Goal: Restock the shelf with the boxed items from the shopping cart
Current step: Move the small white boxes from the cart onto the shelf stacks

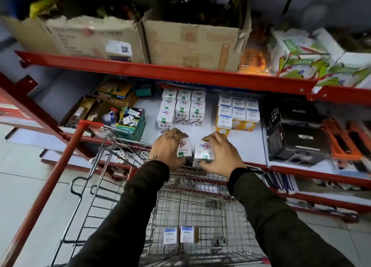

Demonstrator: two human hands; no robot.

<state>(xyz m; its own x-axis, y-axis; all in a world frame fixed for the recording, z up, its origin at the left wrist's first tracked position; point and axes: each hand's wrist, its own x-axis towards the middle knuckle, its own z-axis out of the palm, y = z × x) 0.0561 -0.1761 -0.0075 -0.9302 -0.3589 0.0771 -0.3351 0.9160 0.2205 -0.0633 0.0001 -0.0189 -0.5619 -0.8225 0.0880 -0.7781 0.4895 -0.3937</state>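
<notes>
My left hand (167, 148) grips a white Nippo box (185, 147), and my right hand (221, 155) grips a second white Nippo box (204, 150) beside it. Both boxes hover side by side at the front edge of the white shelf (202, 134), above the far end of the wire shopping cart (188, 202). Behind them on the shelf stand rows of matching Nippo boxes (182, 110). To their right is a group of white and yellow bulb boxes (237, 112). Two blue-and-white boxes (180, 234) lie on the cart floor near me.
Black Neuton cartons (297, 142) stand at the shelf's right, with orange packs (345, 140) beyond. A green bin of small items (131, 122) sits left. Cardboard cartons (180, 42) and green-printed boxes (301, 56) fill the upper red shelf. The cart's red handle bar (50, 178) slants left.
</notes>
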